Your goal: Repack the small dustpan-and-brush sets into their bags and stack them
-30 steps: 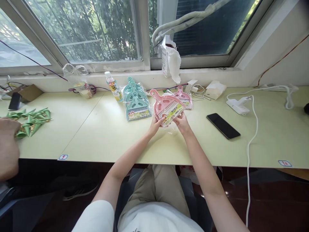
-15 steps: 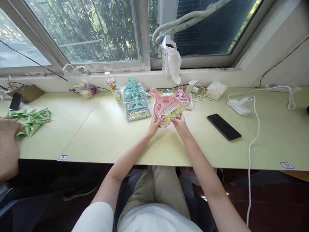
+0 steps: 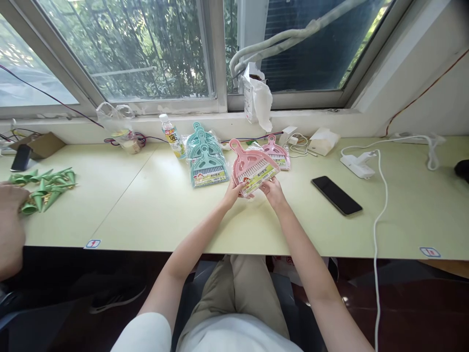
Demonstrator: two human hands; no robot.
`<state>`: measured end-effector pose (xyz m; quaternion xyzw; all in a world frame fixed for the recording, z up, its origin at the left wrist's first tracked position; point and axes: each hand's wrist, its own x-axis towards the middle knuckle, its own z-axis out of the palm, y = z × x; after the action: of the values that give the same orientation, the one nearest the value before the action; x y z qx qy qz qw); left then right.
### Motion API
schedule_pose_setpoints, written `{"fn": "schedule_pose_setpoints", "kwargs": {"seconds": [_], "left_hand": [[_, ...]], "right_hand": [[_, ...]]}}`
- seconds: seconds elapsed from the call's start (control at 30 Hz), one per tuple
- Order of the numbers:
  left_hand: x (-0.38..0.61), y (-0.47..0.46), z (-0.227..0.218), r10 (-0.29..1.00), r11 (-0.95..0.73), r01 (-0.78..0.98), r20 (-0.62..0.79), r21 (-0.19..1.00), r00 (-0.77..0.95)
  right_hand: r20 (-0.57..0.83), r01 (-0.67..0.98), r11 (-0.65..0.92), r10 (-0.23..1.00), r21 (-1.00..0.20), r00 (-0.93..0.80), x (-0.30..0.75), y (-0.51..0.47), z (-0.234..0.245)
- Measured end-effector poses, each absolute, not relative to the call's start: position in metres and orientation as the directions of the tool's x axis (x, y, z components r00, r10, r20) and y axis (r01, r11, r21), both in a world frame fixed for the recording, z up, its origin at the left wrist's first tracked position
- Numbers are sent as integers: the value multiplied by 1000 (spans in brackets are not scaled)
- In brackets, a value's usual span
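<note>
A pink dustpan and brush set (image 3: pixel 252 164) in clear wrapping is held up over the table, tilted, its handle pointing away from me. My left hand (image 3: pixel 232 193) grips its lower left corner. At the lower right edge, my right hand (image 3: pixel 273 190) has its fingers closed on the same set. Just behind it lies another wrapped pink dustpan set (image 3: pixel 277 154), partly covered. To the left, several wrapped teal dustpan sets (image 3: pixel 208 164) lie overlapping one another.
A drink bottle (image 3: pixel 172 137) stands behind the teal sets. A black phone (image 3: pixel 336 195) and a white power strip (image 3: pixel 358 165) with its cable lie to the right. Another person's hand (image 3: pixel 10 205) is by green cone-shaped pieces (image 3: pixel 46 190) at far left. The table's front edge (image 3: pixel 161 251) is near my lap.
The view has shifted slightly. Both hands keep hold of the pink set, which has barely moved; the right fingers sit slightly farther under its edge.
</note>
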<state>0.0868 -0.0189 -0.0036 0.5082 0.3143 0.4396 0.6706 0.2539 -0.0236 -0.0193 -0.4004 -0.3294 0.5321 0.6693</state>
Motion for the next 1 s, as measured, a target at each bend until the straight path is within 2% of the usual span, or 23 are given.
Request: {"fn": "schedule_pose_setpoints", "kwargs": {"seconds": [0.07,0.13,0.2,0.23,0.3,0.37,0.43,0.5,0.63,0.7,0.87,1.0], "left_hand": [[84,-16,-4,922,120,-285,0,951,388],[80,-10,-5,936,145,-316,-26,938,352],[74,-3,-6,948,167,-351,-52,921,313],[71,0,-7,952,179,-367,-67,913,297],[66,7,-9,953,208,-393,-95,896,288],[63,11,-11,948,233,-406,-114,884,297],[61,14,-12,948,237,-412,-116,880,296],[59,15,-13,942,268,-400,-152,877,298],[54,18,-13,869,435,-271,-322,859,375],[50,19,-13,824,471,-195,-350,861,446],[44,18,-14,723,429,-92,-280,899,631],[44,14,-13,668,352,-15,-240,936,704]], "right_hand": [[-28,-359,65,968,-931,248,263,-24,-16],[-8,-187,70,922,-980,387,275,-27,-12],[150,68,134,837,-989,526,285,-31,-9],[264,205,179,799,-962,541,289,-33,-7],[471,425,287,771,-858,430,293,-36,-5],[577,539,383,777,-751,252,293,-37,-4],[604,592,420,783,-688,146,292,-35,-5],[610,617,420,783,-666,125,291,-34,-5],[599,545,442,787,-712,144,291,-33,-3],[589,490,455,792,-744,159,291,-35,-1],[624,450,491,752,-746,214,287,-37,2],[636,513,444,715,-735,291,285,-33,-3]]}}
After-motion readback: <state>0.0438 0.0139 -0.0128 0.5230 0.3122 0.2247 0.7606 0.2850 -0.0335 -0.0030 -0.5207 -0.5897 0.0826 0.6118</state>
